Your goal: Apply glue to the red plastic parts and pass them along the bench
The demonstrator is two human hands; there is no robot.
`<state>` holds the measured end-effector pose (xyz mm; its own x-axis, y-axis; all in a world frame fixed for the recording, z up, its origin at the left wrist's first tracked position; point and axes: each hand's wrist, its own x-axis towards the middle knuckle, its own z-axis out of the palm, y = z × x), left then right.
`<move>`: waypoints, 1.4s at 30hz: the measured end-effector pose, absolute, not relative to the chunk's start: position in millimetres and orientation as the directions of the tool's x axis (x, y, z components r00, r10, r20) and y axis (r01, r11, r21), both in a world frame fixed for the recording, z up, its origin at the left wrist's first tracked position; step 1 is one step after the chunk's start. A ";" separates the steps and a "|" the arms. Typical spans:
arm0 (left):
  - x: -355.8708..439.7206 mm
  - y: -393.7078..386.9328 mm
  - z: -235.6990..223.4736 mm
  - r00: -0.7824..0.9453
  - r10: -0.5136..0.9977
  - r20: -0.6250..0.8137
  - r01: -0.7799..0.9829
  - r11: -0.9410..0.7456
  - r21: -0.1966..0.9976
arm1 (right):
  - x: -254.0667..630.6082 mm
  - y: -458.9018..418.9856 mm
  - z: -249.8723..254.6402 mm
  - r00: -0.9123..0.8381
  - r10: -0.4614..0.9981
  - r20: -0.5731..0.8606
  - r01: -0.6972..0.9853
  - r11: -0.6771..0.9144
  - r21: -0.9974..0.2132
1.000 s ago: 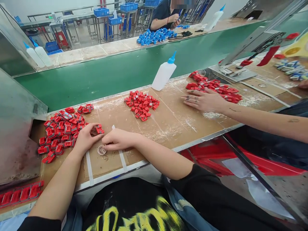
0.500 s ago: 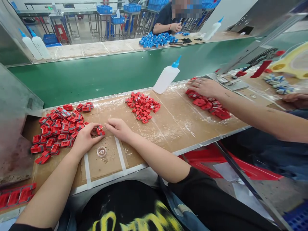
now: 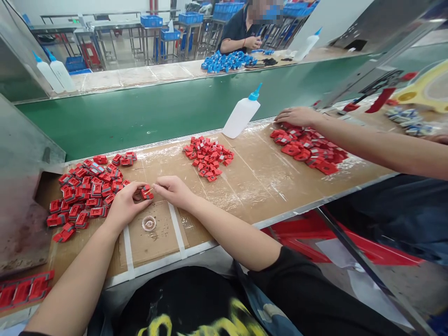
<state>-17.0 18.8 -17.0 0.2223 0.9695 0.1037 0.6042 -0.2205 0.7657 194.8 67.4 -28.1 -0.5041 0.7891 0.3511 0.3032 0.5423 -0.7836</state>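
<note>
My left hand [image 3: 129,204] pinches a small red plastic part [image 3: 146,192] with a dark edge between thumb and fingers, just above the table. My right hand [image 3: 174,190] holds a thin pale stick [image 3: 150,190], like a toothpick, and its tip reaches the red part. Below them sits a small clear round dish [image 3: 149,223] on a taped cardboard pad [image 3: 154,249]. A heap of red and grey plastic parts [image 3: 84,189] lies to the left of my left hand. Beyond my right hand is a pile of smaller red pieces [image 3: 209,156].
A white squeeze bottle [image 3: 242,114] with a blue tip stands tilted behind the small red pieces. On the right, a co-worker's hand [image 3: 297,115] rests on another red pile [image 3: 308,151]. A metal panel [image 3: 24,186] bounds the left side; a green belt [image 3: 140,119] runs behind.
The co-worker's arm on the right has shifted slightly, with the hand still at the red pile. My hands keep nearly the same pose; the view has tilted a little.
</note>
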 end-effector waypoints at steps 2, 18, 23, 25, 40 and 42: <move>-17.3 19.2 -18.3 0.213 0.971 0.111 0.603 -0.220 0.767 | 195.4 68.5 -28.8 -0.475 0.802 0.361 0.326 0.542 -0.774; -17.1 19.6 -18.9 0.204 0.968 0.143 0.649 -0.243 0.721 | 201.0 64.2 -17.0 -0.498 0.753 0.431 0.260 0.603 -0.754; -18.4 20.5 -20.4 0.183 0.972 0.149 0.647 -0.233 0.726 | 203.2 40.8 -5.3 -0.805 0.457 0.378 0.068 0.705 -0.706; -19.5 21.1 -21.4 0.165 0.975 0.149 0.635 -0.221 0.740 | 199.9 32.5 -4.6 -0.869 0.399 0.293 0.119 0.743 -0.658; -26.8 21.2 -29.1 0.185 0.977 0.109 0.568 -0.197 0.799 | 286.2 188.7 20.6 -0.352 0.931 0.099 0.915 0.364 -0.174; -26.6 21.5 -29.1 0.176 0.981 0.079 0.452 -0.152 0.879 | 288.1 192.1 12.5 -0.373 0.922 0.109 0.904 0.387 -0.183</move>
